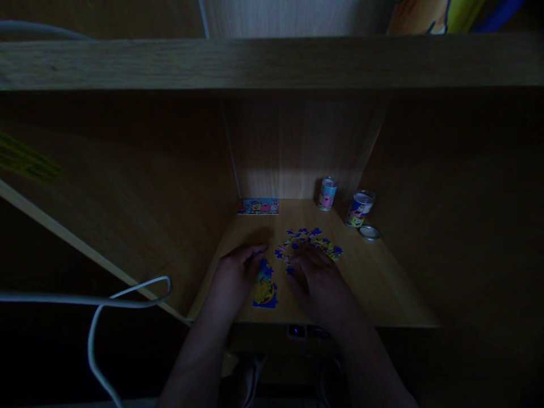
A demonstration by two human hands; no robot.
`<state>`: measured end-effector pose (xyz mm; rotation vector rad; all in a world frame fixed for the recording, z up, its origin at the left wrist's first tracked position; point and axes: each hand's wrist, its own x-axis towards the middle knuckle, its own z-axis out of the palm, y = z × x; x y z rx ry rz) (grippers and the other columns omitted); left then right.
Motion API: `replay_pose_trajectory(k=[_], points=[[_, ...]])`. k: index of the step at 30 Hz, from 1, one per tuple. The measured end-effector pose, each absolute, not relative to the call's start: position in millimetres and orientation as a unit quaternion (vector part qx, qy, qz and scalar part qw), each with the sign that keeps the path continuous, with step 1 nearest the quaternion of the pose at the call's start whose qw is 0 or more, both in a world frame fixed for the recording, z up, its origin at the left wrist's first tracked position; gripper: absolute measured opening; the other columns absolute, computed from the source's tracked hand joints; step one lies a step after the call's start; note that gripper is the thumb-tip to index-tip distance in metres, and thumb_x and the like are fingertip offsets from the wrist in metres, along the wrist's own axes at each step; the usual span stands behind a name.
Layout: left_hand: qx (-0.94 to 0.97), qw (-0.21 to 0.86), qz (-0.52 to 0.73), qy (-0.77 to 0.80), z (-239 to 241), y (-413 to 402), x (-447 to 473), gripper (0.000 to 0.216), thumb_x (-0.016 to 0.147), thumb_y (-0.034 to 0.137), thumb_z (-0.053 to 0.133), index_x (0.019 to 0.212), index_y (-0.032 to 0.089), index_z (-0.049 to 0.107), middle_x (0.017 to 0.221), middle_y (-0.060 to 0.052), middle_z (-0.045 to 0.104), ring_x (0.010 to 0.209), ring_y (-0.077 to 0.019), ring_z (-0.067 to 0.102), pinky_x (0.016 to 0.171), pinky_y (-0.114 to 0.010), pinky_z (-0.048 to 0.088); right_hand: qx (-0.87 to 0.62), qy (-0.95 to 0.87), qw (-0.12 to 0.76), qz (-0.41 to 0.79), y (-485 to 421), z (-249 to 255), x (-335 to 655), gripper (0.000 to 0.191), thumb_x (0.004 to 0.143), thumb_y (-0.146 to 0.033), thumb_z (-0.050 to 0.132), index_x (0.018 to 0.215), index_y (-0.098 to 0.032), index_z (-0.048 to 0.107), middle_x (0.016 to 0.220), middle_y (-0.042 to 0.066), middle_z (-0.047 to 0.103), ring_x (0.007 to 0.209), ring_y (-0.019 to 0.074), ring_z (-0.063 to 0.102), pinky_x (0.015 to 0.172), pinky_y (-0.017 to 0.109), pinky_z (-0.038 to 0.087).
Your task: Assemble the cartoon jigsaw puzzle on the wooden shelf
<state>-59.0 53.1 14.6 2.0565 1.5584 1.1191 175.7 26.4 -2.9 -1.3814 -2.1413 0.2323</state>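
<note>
At the jigsaw puzzle (289, 266) on the wooden counter (374, 289)

My left hand (237, 274) is curled, fingertips just above the joined section (266, 290), whose long axis runs toward me; I cannot tell whether it grips anything. My open right hand (317, 280) spreads over the ring of loose pieces (308, 241), nearer them than my left, with the picture card (258, 206) beyond.

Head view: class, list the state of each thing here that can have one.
Blue-and-yellow jigsaw section: partly assembled, flat.
Loose multicoloured jigsaw pieces: spread in an arc.
Pink-printed cylindrical tin: upright.
Blue-printed cylindrical tin: open.
Round silver lid: off, lying flat.
</note>
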Motion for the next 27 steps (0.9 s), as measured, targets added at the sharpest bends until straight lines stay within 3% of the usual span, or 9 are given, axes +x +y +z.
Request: replay_pose_trajectory(k=[10,17,23,27], points=[[0.719,0.164,0.393,0.549,15.9,52.9,-57.9,0.023,0.105,0.025,0.066,0.119,0.027,0.083,0.118,-0.004,0.088,0.107,-0.0253,0.085,0.103,-0.040,0.067,-0.461,-0.826,0.308,0.105,29.7,-2.5,181.2,0.026,0.108,-0.020,0.065,0.130,-0.026,0.076,0.147,0.008,0.073,0.143,0.0287,0.065,0.128,0.056,0.051],[0.711,0.181,0.403,0.547,16.4,52.0,-57.2,0.020,0.105,0.028,0.067,0.118,0.026,0.082,0.120,-0.005,0.088,0.109,-0.0262,0.085,0.103,-0.040,0.067,-0.486,-0.811,0.315,0.080,31.2,-6.3,180.4,0.029,0.108,-0.018,0.064,0.131,-0.026,0.079,0.145,0.009,0.075,0.138,0.0298,0.068,0.123,0.055,0.056],[0.694,0.211,0.420,0.545,15.4,50.5,-56.0,0.040,0.102,0.024,0.071,0.141,0.027,0.070,0.114,-0.003,0.088,0.102,-0.0236,0.086,0.094,-0.036,0.069,-0.492,-0.814,0.300,0.076,29.0,-1.6,177.1,0.028,0.106,-0.019,0.066,0.131,-0.023,0.079,0.143,0.010,0.077,0.139,0.0313,0.067,0.127,0.058,0.051],[0.726,0.207,0.398,0.521,13.1,50.1,-54.0,0.033,0.103,0.019,0.070,0.135,0.028,0.072,0.115,-0.002,0.088,0.102,-0.0224,0.086,0.097,-0.036,0.068,-0.460,-0.826,0.318,0.071,25.6,1.6,178.0,0.029,0.108,-0.022,0.065,0.134,-0.027,0.077,0.156,0.005,0.071,0.149,0.0293,0.062,0.132,0.059,0.047]])
